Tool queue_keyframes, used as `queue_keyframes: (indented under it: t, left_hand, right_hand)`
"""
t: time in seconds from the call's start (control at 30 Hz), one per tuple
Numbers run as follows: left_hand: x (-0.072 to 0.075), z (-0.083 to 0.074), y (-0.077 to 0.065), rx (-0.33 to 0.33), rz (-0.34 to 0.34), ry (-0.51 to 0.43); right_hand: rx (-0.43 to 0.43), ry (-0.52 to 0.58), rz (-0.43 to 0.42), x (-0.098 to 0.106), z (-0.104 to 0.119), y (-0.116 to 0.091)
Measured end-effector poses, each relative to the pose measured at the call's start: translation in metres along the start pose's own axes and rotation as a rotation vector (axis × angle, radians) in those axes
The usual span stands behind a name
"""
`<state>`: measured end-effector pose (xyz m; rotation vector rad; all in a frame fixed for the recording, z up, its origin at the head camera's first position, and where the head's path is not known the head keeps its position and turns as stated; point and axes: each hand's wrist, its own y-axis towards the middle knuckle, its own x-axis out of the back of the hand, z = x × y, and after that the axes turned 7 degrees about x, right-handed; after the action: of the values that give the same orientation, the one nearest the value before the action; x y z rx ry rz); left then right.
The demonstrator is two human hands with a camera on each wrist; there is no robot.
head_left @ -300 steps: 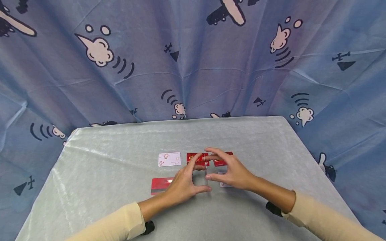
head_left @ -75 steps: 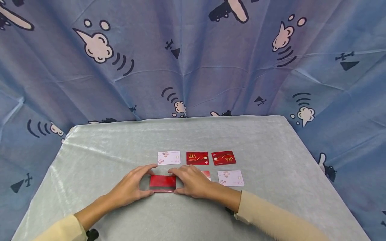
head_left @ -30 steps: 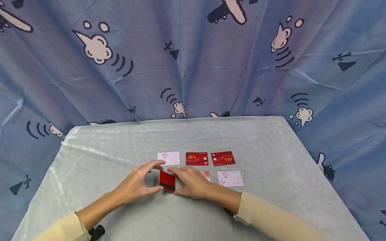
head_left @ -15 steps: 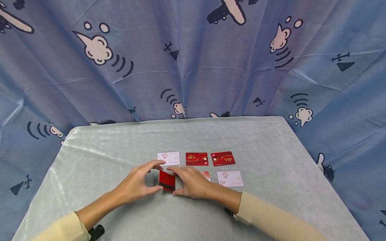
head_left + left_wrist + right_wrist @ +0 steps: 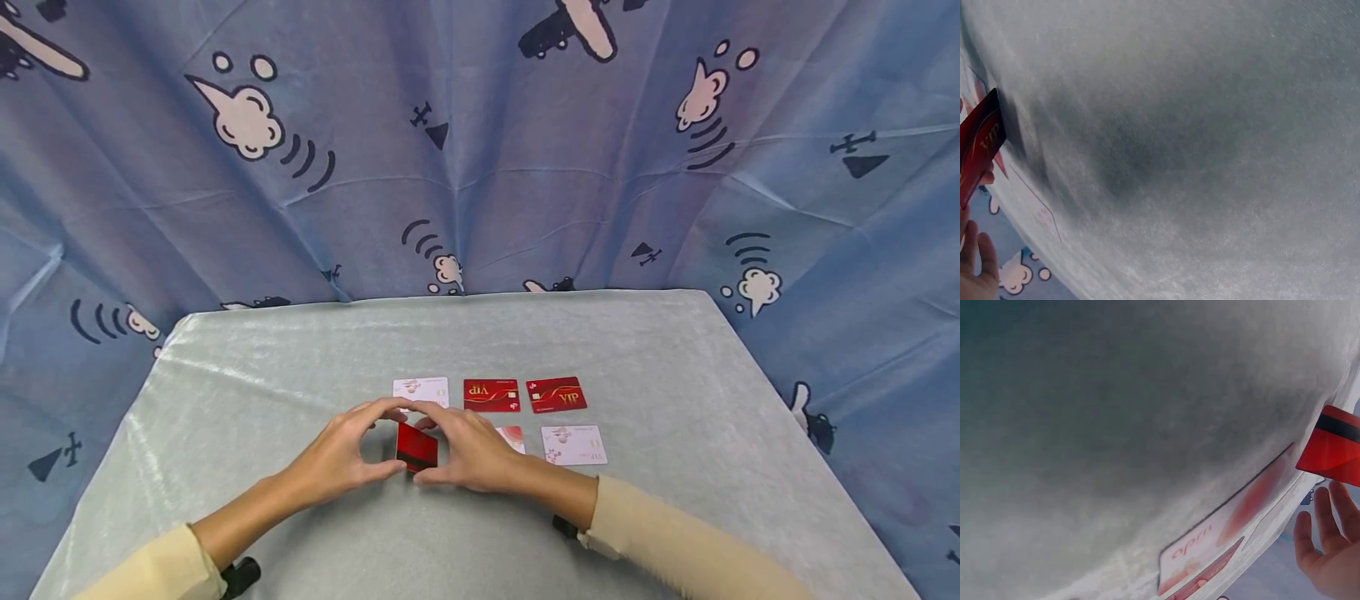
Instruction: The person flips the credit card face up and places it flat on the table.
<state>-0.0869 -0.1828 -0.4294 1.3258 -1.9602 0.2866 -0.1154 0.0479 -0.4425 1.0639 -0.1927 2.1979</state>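
A red card [image 5: 417, 447] with a dark stripe stands tilted on edge between my hands. Its gold-lettered VIP face shows in the left wrist view, its striped back in the right wrist view. My left hand [image 5: 341, 458] holds it by the left edge, index finger at the top corner and thumb at the bottom. My right hand [image 5: 480, 454] arches around the right side, fingers spread and bent, its thumb in front of the card's lower edge. Beneath the right hand lies a red-and-white card [image 5: 512, 437], partly hidden.
Behind the hands, a white flowered card [image 5: 422, 389] and two red VIP cards [image 5: 491, 396] lie in a row. Another white flowered card [image 5: 574, 445] lies right of my right hand. A pale cloth covers the table [image 5: 637, 350]; a blue patterned curtain [image 5: 480, 150] hangs behind.
Ten seconds ago both hands held another card mid-table. The red card, then flat, has been tilted up. Within the last half second my right fingers shifted left, off its right edge.
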Motion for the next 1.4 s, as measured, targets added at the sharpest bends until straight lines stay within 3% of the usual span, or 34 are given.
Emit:
queue_keyframes:
  t: [0.63,0.83,1.4]
  left_hand:
    - [-0.001,0.0,0.0,-0.018,-0.014,0.008]
    - [0.0,0.001,-0.002,0.009,-0.016,0.004]
    - [-0.014,0.012,-0.005,0.083,-0.023,-0.052]
  right_hand:
    - [0.01,-0.026,-0.03,-0.003,0.0,0.0]
    - [-0.014,-0.036,-0.038,0.002,0.003,-0.001]
    - [0.122,-0.017,-0.148,0.018,0.012,0.006]
